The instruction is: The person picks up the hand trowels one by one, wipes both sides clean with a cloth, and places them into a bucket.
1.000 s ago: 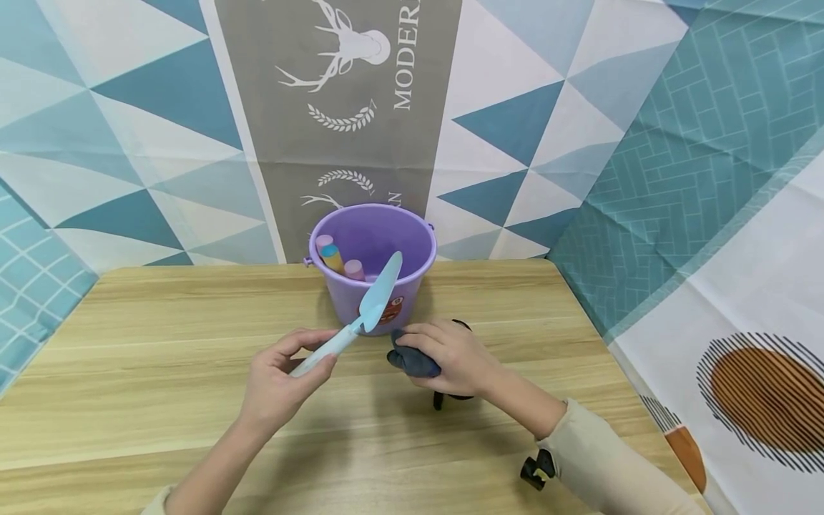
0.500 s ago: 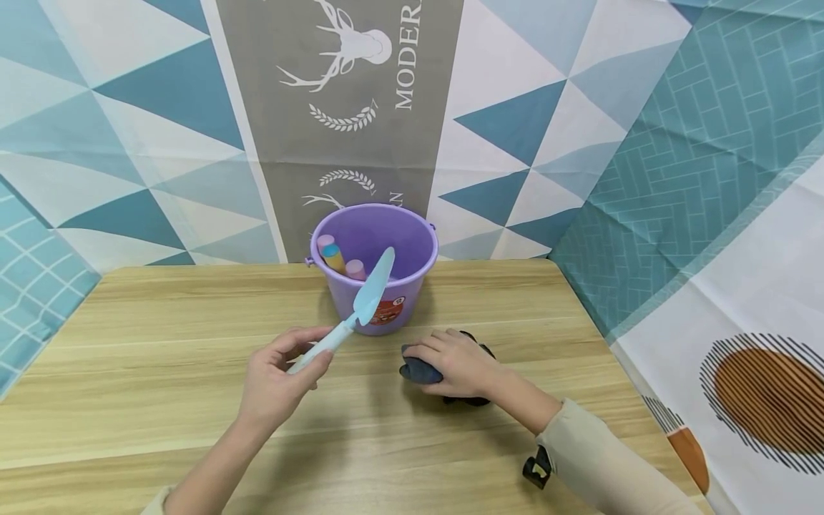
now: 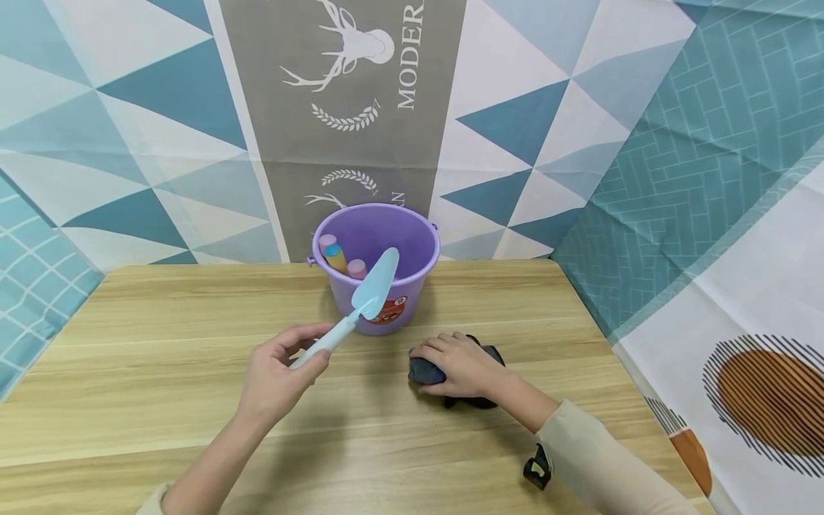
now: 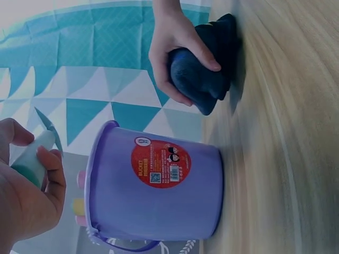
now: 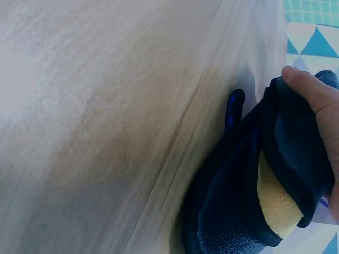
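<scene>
My left hand (image 3: 280, 372) pinches the pale handle of a light blue garden trowel (image 3: 375, 285), its blade pointing up and away, in front of the bucket's rim in the head view. In the left wrist view the trowel (image 4: 33, 160) shows handle end first between thumb and fingers. My right hand (image 3: 458, 365) grips a bunched dark blue fuzzy cloth (image 3: 426, 371) low over the table, right of the bucket. Dark folds spread out under the palm. Up close, the cloth (image 5: 233, 196) shows hemmed edges and a yellowish patch between its folds; the hand hides part of it.
A purple bucket (image 3: 380, 315) with a red label stands near the table's back edge, several pink and yellow tubes (image 3: 335, 259) inside at its left. The wooden table (image 3: 161, 343) meets a patterned wall covering (image 3: 502, 129) behind. A black strap (image 3: 537, 468) hangs by the right sleeve.
My right hand has moved down and to the right with the cloth, away from the bucket to close over the table. The left hand with the trowel has barely shifted.
</scene>
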### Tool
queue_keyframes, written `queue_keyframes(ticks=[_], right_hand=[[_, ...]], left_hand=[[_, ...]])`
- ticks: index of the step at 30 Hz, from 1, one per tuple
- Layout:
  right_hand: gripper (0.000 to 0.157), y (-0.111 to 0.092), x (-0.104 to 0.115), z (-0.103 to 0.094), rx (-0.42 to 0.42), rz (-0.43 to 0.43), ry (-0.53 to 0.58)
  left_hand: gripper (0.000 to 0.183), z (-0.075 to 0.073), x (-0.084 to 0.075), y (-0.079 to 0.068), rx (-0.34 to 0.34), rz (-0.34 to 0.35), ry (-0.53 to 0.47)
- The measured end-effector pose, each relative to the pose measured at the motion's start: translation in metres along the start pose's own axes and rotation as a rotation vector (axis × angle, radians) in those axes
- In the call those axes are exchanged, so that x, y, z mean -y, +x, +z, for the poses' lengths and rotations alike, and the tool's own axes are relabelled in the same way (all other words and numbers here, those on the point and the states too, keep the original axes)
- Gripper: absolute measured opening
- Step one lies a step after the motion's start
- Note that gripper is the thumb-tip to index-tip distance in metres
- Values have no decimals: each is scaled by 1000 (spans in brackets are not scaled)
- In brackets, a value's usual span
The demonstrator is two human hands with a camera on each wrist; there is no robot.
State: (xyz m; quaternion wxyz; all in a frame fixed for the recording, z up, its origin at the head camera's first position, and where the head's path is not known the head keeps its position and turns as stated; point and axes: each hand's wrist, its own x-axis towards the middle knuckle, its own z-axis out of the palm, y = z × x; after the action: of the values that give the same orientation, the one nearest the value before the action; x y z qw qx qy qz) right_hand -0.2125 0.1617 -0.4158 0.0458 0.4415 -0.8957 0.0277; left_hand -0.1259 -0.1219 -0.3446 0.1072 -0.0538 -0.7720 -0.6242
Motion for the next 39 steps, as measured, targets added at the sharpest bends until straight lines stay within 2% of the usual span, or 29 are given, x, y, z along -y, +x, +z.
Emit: queue_keyframes(ticks=[7, 15, 21, 27, 33, 39], right_hand=[[62, -2, -4, -1, 55, 38, 8], [60, -4, -3, 1, 33, 18, 12], [59, -5, -2, 2, 36, 24, 3], [58, -6, 0, 0, 27, 17, -2], [57, -6, 1, 0, 34, 12, -7], [57, -7, 1, 0, 35, 15, -2]], left_hand=[[29, -1, -4, 6, 42, -9, 28], [30, -2, -16, 16, 65, -22, 68], [29, -2, -28, 30, 16, -17, 154], [26, -2, -36, 49, -40, 21, 314], [28, -2, -46, 63, -2, 13, 432], [31, 3, -55, 70, 7, 12, 428]])
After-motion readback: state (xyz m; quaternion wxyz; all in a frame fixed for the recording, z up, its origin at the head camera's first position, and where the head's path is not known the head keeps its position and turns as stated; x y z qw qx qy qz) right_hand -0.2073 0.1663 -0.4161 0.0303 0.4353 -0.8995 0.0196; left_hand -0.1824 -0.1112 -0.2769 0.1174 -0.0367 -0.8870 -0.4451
